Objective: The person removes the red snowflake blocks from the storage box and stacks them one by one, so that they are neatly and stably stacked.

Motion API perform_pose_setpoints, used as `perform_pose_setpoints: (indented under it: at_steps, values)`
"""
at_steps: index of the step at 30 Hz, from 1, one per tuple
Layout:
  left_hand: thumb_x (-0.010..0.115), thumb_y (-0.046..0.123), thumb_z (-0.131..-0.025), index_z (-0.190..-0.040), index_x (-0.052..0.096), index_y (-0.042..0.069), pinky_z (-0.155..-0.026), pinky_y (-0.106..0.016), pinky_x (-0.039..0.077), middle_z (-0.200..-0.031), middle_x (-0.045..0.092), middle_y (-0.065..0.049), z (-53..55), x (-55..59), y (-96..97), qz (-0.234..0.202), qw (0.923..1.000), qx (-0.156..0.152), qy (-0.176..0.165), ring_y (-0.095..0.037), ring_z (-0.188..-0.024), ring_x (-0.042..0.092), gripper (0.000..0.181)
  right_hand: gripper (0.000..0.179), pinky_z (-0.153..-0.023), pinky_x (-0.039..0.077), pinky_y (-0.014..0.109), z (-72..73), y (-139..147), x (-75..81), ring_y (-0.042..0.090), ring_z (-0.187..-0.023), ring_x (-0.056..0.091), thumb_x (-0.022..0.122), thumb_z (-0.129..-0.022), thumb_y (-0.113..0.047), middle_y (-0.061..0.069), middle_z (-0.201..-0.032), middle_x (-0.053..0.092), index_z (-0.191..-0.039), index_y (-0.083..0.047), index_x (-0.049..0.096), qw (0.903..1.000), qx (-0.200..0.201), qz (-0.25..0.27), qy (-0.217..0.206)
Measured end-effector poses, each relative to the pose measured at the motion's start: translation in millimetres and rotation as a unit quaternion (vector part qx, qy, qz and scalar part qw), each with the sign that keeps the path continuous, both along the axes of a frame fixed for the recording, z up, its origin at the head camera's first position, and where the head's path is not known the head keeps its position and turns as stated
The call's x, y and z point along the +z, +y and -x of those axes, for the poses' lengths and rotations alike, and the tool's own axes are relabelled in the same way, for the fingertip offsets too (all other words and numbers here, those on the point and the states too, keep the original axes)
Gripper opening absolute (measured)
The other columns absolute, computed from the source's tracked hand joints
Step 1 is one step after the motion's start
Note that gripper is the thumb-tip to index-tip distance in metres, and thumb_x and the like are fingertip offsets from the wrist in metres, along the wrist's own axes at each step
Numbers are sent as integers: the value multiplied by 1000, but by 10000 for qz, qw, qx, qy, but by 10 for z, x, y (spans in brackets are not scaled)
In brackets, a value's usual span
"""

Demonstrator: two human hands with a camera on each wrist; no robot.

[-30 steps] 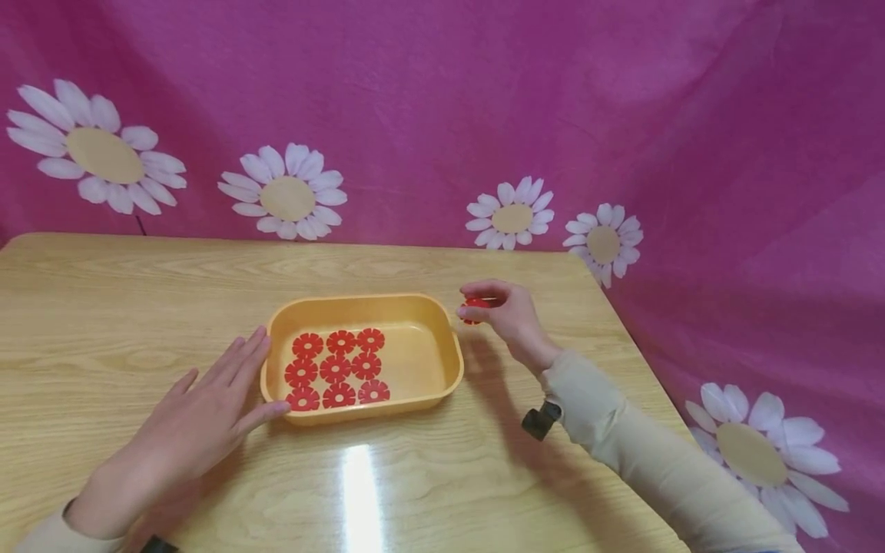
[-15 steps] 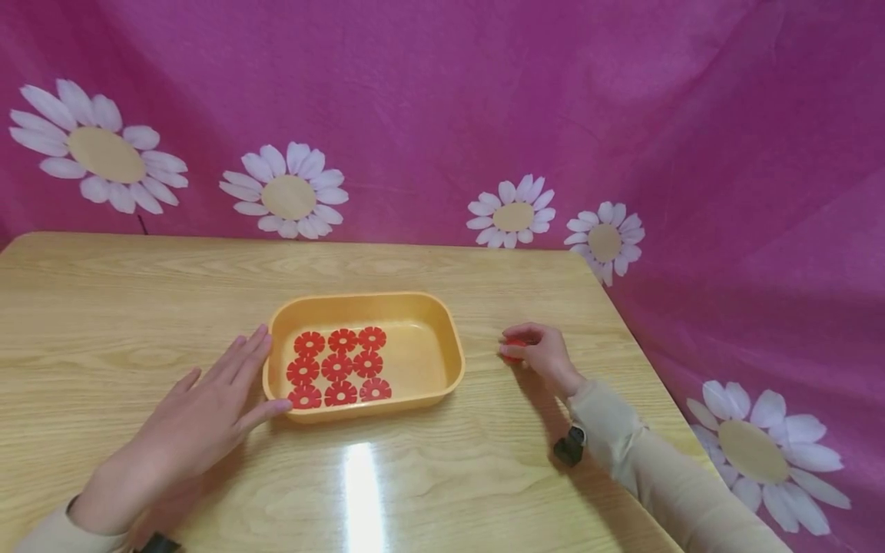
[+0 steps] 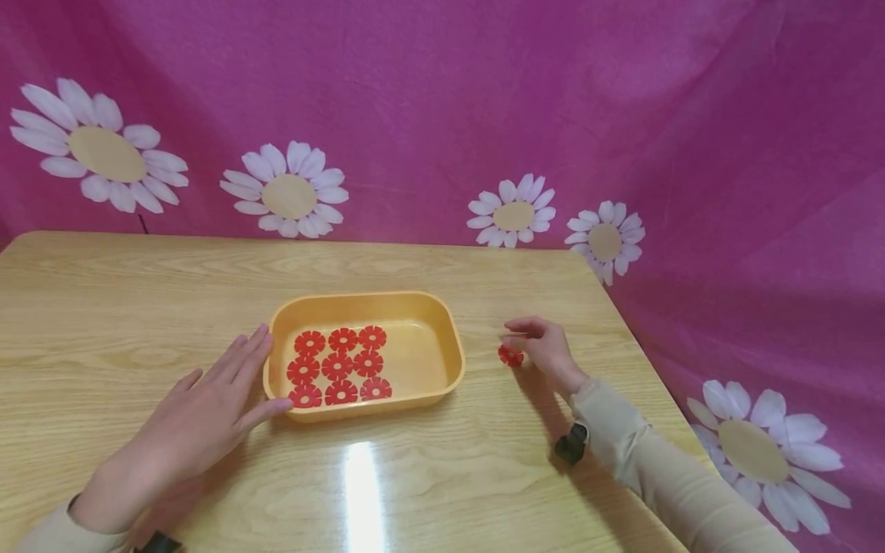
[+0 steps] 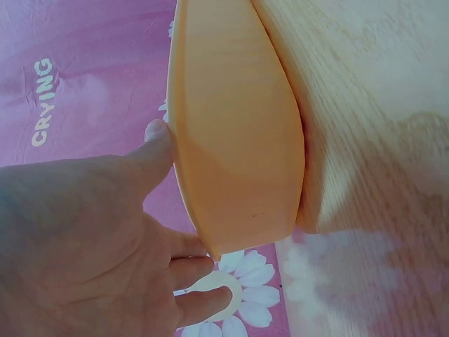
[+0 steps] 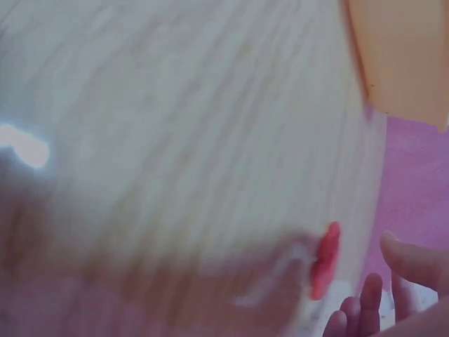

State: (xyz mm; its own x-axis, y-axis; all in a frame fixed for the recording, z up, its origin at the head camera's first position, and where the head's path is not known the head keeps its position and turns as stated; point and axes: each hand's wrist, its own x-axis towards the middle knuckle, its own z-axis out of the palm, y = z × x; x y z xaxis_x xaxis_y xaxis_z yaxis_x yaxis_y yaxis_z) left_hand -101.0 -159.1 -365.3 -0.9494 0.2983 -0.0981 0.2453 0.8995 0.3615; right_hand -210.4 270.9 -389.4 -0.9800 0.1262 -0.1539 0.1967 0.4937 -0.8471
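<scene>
A: What lay nearest the right hand point(image 3: 546, 355)?

B: A red flower-shaped disc point(image 3: 509, 359), on the counter point(image 3: 442, 491) to the right of a yellow tray point(image 3: 422, 359). The hand's thumb covered part of its upper edge; the right-wrist view showed it blurred and nearly edge-on.

A: And the fingers there?

B: Parted, with a gap between thumb and fingers and nothing gripped. Whether a fingertip brushed the disc could not be told.

A: The tray?

B: It held nine red discs point(image 3: 328, 367) in three rows of three, the lower edges of the closest row partly hidden by the near wall.

A: The left hand point(image 3: 193, 418)?

B: Laid spread at the tray's left end, fingers straight, touching the rim, thumb at the near corner.

A: What was cut off?

B: The right sleeve point(image 3: 691, 476) ran out of frame, and a black device point(image 3: 159, 542) at the left wrist showed only in part at the lower edge. Behind stood a purple cloth point(image 3: 387, 100) printed with white daisies; the left-wrist view caught the lettering "CRYING" point(image 4: 42, 102) on it, turned sideways.
</scene>
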Motion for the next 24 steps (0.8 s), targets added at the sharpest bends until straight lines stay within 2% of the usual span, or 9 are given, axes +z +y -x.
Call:
perform_pose_setpoints:
  at_steps: [4,7,11,14,18,21,24]
  values:
    - [46,67,-93,-157,9,3,-100,-77,20,-162,7,-19,0,8,4,-2,10000,1,-10,-44,-145,13,98,31,-85,50,26,-10,-98,153,24,-102,55,67,-92,-5,18,-123,61,-123,-2,65,9994,304,-19,155]
    - [47,67,-92,-157,10,3,-99,-78,20,-162,8,-19,-1,6,4,-21,10000,-2,-15,-44,-145,13,98,32,-89,50,27,-29,-264,303,26,-106,53,69,-91,-4,17,-125,61,-122,-2,65,9978,591,65,298]
    - [49,66,-92,-157,9,4,-99,-78,20,-162,9,-19,3,3,-3,-49,10000,18,-46,-44,-145,12,99,31,-93,49,32,-48,-565,439,33,-107,57,73,-86,1,19,-118,65,-117,3,67,9908,1114,289,714]
    - [49,67,-92,-157,9,4,-99,-78,19,-162,8,-19,2,4,-9,-74,10000,29,-56,-44,-145,12,99,30,-88,51,29,-63,-801,465,35,-101,60,72,-84,7,22,-116,65,-113,7,67,9835,1514,508,846]
    - [49,67,-91,-157,9,4,-100,-78,20,-163,7,-18,2,0,-5,-89,9999,33,-54,-44,-146,12,100,29,-83,52,25,-107,-1079,440,32,-97,60,72,-83,9,23,-116,65,-112,7,68,9770,1929,695,590]
    - [50,67,-91,-157,9,4,-99,-78,20,-162,9,-19,3,2,2,-83,9999,46,-77,-44,-145,12,100,30,-84,53,28,-154,-1242,395,28,-98,62,72,-83,8,22,-116,65,-113,5,68,9702,2289,749,258]
    - [51,66,-91,-157,9,4,-99,-78,21,-162,9,-19,0,12,3,-92,9999,50,-71,-44,-145,13,100,30,-82,55,28,-190,-1364,325,22,-93,64,71,-84,9,20,-114,67,-114,6,68,9577,2784,716,-109]
